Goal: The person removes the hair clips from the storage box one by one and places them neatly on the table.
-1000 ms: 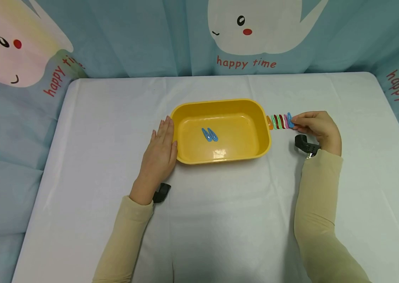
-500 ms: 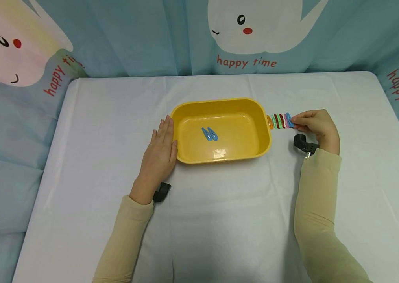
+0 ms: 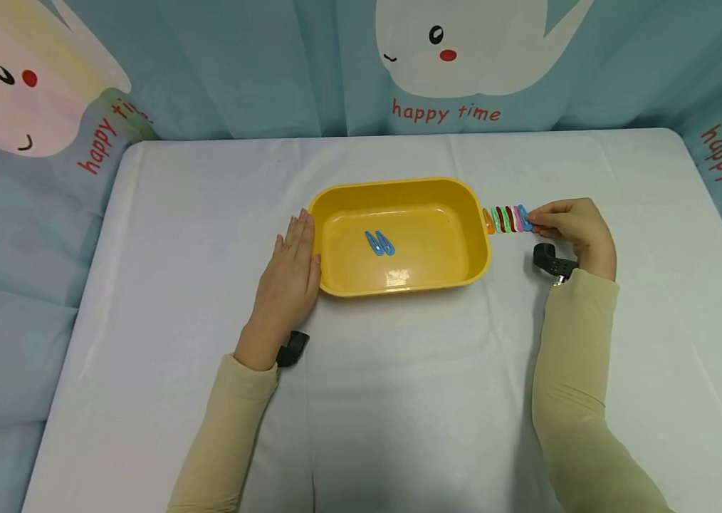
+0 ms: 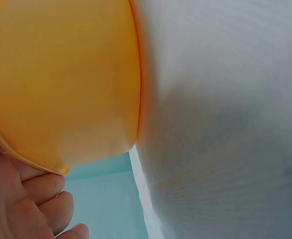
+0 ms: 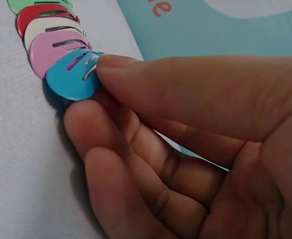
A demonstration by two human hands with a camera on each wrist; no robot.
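A yellow plastic tray (image 3: 425, 246) stands on the white-covered table, with two blue snap hair clips (image 3: 379, 244) lying inside it. My left hand (image 3: 287, 278) lies along the tray's left end, its straight fingers touching the rim. In the left wrist view those fingers (image 4: 44, 189) meet the edge of the tray's outer wall (image 4: 66, 84). To the right of the tray runs a row of colourful snap hair clips (image 3: 503, 220). At its right end my right hand (image 3: 575, 228) pinches a blue hair clip (image 5: 69, 77) between thumb and fingers, beside a pink clip (image 5: 41, 50).
The row's left end, an orange clip (image 3: 488, 221), lies close against the tray's right side. Blue curtains (image 3: 258, 71) with printed whales hang behind and beside the table (image 3: 399, 399). A black wrist camera (image 3: 553, 262) sits under the right wrist.
The blue clip in my right fingers has shifted very slightly at the end of the row. My left hand and the tray stay in place.
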